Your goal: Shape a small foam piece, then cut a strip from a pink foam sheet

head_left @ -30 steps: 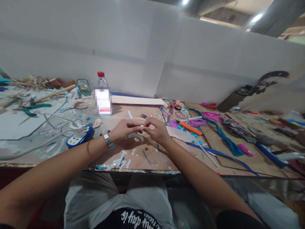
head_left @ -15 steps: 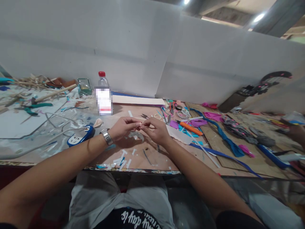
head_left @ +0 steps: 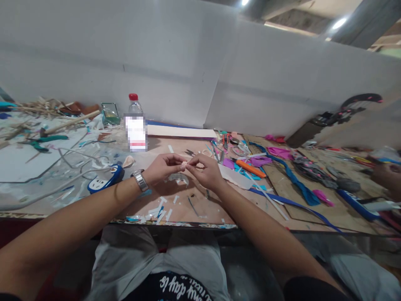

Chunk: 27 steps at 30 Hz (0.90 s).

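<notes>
A small pale pink piece is pinched between the fingertips of both hands above the middle of the table; its material is too small to make out. My left hand, with a metal watch on its wrist, grips it from the left. From the other side, my right hand has thumb and forefinger closed on the same piece. Just below the hands lies a crumpled whitish translucent scrap. A larger pale pink lump rests on the table left of my left hand.
Left are a blue-and-white power strip, green-handled pliers and a red-capped bottle. Paper scraps lie near the front edge. Right are an orange cutter, blue strips and another person's hand.
The pink piece shows more between my fingertips, which have shifted slightly. Both arms stay nearly in place. The other person's hand at far right has moved a little.
</notes>
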### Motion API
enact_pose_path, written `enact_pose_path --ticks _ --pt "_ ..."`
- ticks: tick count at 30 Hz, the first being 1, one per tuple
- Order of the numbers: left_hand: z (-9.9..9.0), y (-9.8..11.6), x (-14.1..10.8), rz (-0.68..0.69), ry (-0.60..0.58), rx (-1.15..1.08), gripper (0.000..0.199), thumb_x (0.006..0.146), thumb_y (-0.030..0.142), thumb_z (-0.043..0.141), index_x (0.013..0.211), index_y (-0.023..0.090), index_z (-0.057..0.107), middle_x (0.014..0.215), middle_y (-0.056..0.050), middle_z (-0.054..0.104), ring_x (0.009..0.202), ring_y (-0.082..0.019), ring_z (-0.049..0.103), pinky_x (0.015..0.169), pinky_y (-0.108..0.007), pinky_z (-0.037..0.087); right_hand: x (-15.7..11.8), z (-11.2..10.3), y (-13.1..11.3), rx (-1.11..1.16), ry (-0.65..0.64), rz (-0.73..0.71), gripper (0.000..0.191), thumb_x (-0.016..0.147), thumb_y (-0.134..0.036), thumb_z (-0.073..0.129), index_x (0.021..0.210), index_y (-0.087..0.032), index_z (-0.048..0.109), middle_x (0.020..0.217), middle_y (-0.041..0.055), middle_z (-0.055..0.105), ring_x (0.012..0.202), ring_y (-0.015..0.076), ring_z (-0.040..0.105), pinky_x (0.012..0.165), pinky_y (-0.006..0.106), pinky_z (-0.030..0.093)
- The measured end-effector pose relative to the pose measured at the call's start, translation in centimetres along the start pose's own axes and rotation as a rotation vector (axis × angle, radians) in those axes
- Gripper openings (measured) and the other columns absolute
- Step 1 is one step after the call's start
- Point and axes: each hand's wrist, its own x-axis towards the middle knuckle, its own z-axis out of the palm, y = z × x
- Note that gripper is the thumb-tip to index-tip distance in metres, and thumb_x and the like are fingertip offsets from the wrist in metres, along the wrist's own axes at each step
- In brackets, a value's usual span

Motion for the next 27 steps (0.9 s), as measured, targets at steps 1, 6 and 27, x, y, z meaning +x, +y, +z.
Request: enact_pose_path --ticks 1,6,27 --pt "-0.04 -0.07 -0.02 0.003 -0.007 0.013 0.038 0.072 0.036 0.087 0.101 0.015 0.075 0.098 -0.009 0.076 0.091 -0.018 0.07 0.088 -0.034 0.054 -0.01 0.01 0.06 0.001 0.0 -0.002 0.015 0.089 -0.033 0.072 0.082 -0.02 0.069 0.079 0.0034 0.071 0.076 0.0171 0.066 0.072 0.032 0.049" --pt "-0.1 0.03 -0.09 0.017 -0.008 0.093 0.036 0.074 0.039 0.084 0.099 0.014 0.076 0.101 -0.011 0.077 0.092 -0.019 0.07 0.089 -0.034 0.054 0.02 0.12 0.24 0.027 0.004 0.023 0.017 0.087 -0.035 0.074 0.082 -0.02 0.069 0.08 0.0036 0.071 0.075 0.017 0.065 0.072 0.031 0.05" --pt "0.25 0.3 0.07 0.041 0.01 0.206 0.041 0.085 0.049 0.072 0.108 0.016 0.075 0.104 -0.01 0.076 0.09 -0.019 0.067 0.083 -0.03 0.051 0.09 0.21 0.1 -0.038 -0.021 0.047 0.014 0.09 -0.031 0.07 0.083 -0.02 0.069 0.081 0.0034 0.071 0.075 0.017 0.063 0.072 0.031 0.048"
